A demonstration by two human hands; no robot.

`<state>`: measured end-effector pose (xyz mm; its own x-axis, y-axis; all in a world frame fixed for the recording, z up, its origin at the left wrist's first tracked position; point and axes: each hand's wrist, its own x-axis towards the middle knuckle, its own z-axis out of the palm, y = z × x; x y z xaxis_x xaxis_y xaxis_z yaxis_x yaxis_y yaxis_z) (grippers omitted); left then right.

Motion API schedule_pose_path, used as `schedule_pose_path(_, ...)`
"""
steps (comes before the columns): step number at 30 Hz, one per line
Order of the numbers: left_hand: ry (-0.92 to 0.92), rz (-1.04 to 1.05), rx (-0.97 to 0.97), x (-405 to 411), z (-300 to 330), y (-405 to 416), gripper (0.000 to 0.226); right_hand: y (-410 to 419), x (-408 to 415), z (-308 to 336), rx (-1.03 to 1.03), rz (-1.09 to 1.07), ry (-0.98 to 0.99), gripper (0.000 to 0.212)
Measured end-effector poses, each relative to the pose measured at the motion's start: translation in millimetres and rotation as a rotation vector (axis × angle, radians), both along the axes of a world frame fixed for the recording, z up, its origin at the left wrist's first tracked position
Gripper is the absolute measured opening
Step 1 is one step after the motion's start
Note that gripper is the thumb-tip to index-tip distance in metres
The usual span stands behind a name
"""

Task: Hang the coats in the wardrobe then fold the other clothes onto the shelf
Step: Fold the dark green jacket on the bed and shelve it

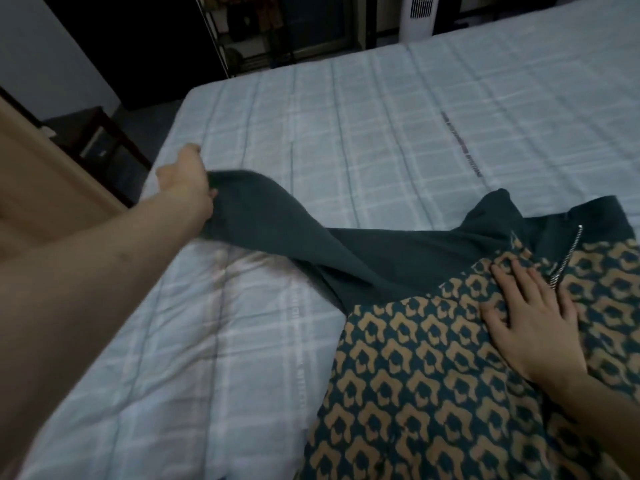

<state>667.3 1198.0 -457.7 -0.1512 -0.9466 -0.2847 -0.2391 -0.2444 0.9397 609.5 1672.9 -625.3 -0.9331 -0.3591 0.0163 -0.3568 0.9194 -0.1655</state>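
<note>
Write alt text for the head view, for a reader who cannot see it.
A person's left hand grips the end of a dark green sleeve and holds it stretched out over a bed, while the right hand presses flat on the patterned garment beside its zipper. A white fan stands beyond the bed.

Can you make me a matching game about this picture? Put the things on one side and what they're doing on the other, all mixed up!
Things:
1. left hand
2. right hand
3. zipper
4. fan

States:
A. stands behind the bed
B. lies flat on the patterned cloth
C. grips the dark green sleeve
D. shiny metal near the collar

Pairs: 1-C, 2-B, 3-D, 4-A
</note>
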Motion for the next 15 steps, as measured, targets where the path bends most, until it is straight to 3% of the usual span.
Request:
schedule_pose_path(1,-0.19,0.058,-0.085,8.9,-13.7,2.8,0.057,0.7,-0.4,0.0,-0.001,0.001,0.001,0.066)
schedule_pose_path(2,-0.32,0.083,-0.044,19.6,-31.5,2.6,0.053,1.3,-1.1,0.1,-0.001,0.003,0.002,0.066)
schedule_pose_path(4,-0.373,-0.059,0.311,41.4,-62.7,10.5,0.033,1.8,-1.5,-0.3,-0.002,0.004,0.003,0.067)
schedule_pose_path(6,-0.434,-0.335,0.573,59.2,-82.0,31.7,0.052,1.2,-1.5,-2.4,-0.002,0.001,0.011,0.066)
schedule_pose_path(7,-0.463,-0.415,0.581,60.8,-89.8,36.6,0.063,1.0,-2.0,-3.5,-0.004,-0.001,0.016,0.066)
schedule_pose_path(9,-0.384,-0.385,0.47,55.2,-100.2,36.9,0.066,0.1,-2.6,-4.6,-0.005,0.002,0.024,0.066)
schedule_pose_path(11,-0.216,-0.274,0.303,44.2,-103.7,32.9,0.049,1.2,-3.1,-4.7,-0.007,0.005,0.031,0.066)
schedule_pose_path(15,0.056,-0.053,0.159,26.1,-90.3,26.4,0.059,1.9,-2.1,-4.7,-0.009,-0.001,0.032,0.066)
